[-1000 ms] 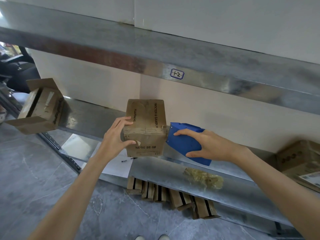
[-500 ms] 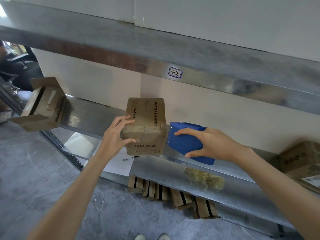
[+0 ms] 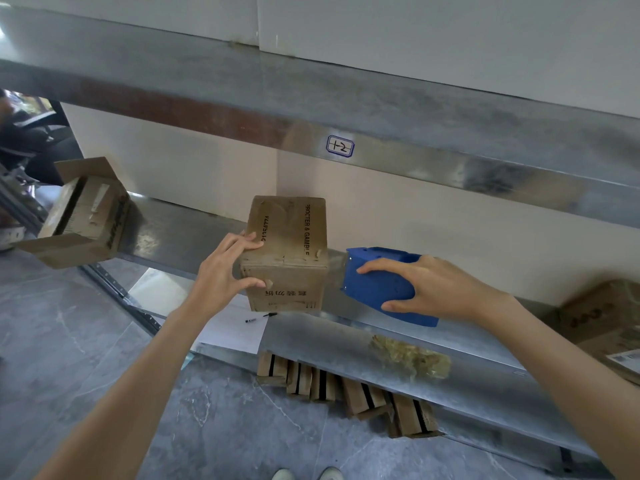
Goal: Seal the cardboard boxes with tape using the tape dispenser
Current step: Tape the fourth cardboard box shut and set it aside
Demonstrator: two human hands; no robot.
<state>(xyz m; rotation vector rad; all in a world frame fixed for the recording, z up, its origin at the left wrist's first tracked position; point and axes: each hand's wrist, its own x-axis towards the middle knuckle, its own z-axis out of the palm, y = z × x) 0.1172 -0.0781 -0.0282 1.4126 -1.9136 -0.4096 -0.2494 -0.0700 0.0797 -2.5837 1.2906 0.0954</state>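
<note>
A small closed cardboard box [image 3: 294,237] with black print stands on the metal shelf [image 3: 346,337]. My left hand [image 3: 225,271] grips its left front corner, fingers on top and thumb on the front face. My right hand [image 3: 433,289] holds a blue tape dispenser [image 3: 377,282] just to the right of the box, its front end a short gap from the box's right side. A clear strip of tape seems to run between the dispenser and the box.
An open cardboard box [image 3: 83,216] lies on its side at the shelf's left end. Another box [image 3: 609,327] sits at the right. A crumpled wad of tape [image 3: 412,355] lies on the shelf front. Paper and a pen [image 3: 259,318] lie lower left; flat cardboard [image 3: 346,386] stands below.
The dispenser has drawn away to the right from the box's side, opening a short gap. My left hand stays on the box.
</note>
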